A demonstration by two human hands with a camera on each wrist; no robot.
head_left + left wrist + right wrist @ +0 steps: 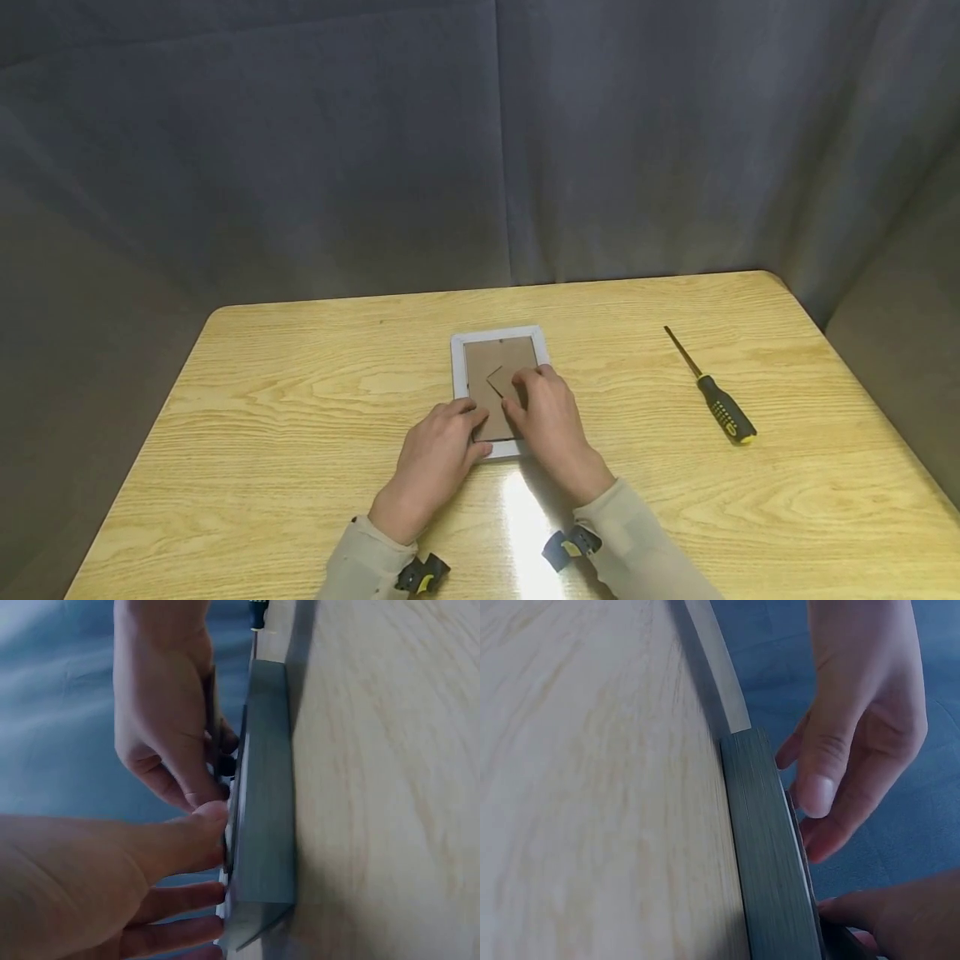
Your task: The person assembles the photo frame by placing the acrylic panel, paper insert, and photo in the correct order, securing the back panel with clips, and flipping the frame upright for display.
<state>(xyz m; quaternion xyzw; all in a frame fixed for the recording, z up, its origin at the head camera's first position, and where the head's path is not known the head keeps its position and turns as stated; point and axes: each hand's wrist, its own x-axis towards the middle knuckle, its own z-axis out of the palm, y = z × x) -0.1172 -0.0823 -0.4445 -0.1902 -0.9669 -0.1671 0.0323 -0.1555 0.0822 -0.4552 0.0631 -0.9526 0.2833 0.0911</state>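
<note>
A picture frame with a pale border lies back side up on the table, its brown backing facing me. My left hand rests at the near left corner, thumb by the bottom border and fingertips over the backing; in the right wrist view these fingers are loosely bent with nothing between them. On the right half of the backing, my right hand pinches a thin flat stand between thumb and fingers. In the head view only the thin dark edge of that stand shows; the hand hides the rest.
A screwdriver with a black and yellow handle lies to the right on the wooden table, its blade pointing away from me. Dark cloth hangs behind the far table edge and at the sides.
</note>
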